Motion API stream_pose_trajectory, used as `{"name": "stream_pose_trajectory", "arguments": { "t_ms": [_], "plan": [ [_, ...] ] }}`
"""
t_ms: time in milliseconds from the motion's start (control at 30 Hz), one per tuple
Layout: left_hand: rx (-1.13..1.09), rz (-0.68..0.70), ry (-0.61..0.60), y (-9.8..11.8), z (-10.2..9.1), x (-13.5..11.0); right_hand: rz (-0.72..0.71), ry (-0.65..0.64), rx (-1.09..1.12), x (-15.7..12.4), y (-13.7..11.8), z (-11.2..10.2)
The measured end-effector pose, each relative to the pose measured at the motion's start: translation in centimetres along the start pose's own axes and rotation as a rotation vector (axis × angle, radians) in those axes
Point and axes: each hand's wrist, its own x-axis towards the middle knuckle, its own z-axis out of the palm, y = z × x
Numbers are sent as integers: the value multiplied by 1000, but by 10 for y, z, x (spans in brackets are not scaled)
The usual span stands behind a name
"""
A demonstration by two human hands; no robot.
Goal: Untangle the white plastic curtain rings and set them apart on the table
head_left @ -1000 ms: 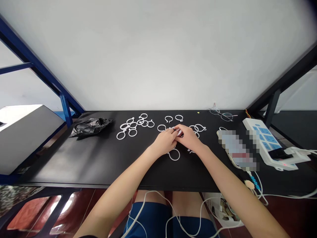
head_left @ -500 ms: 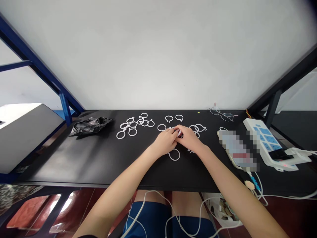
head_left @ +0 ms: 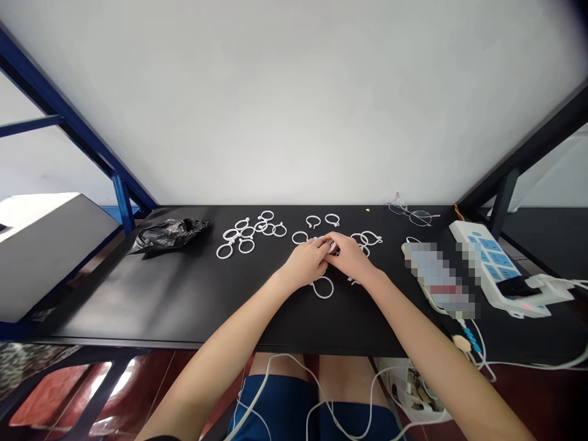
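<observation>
Both hands meet over a scatter of white rings, fingertips clamped on one small white piece.

So, left to right: crumpled black plastic bag (head_left: 169, 236) on the black tabletop (head_left: 138, 300), then a left cluster of rings (head_left: 240, 232), some overlapping, well apart from the hands. Next the left hand (head_left: 305, 262), fingers curled in and touching the right hand (head_left: 351, 257). The white piece (head_left: 332, 247) sits between the two sets of fingertips, mostly covered, so can't tell its full shape. One loose ring (head_left: 324, 298) lies just on the near side of the left hand, and a few overlapping rings (head_left: 370, 232) lie just past the right. Farther right: eyeglasses (head_left: 420, 218) at the back, a blurred-out phone (head_left: 434, 278), a white power strip (head_left: 493, 257).
</observation>
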Motion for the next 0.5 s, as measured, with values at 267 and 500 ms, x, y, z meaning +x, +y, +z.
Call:
{"name": "stream_pose_trajectory", "arguments": {
  "t_ms": [267,500],
  "plan": [
    [-22,-19,1,0,-3,0,0,52,16,1,4,2],
    [-22,-16,10,0,-2,0,22,43,35,1,2,1]
  ]
}}
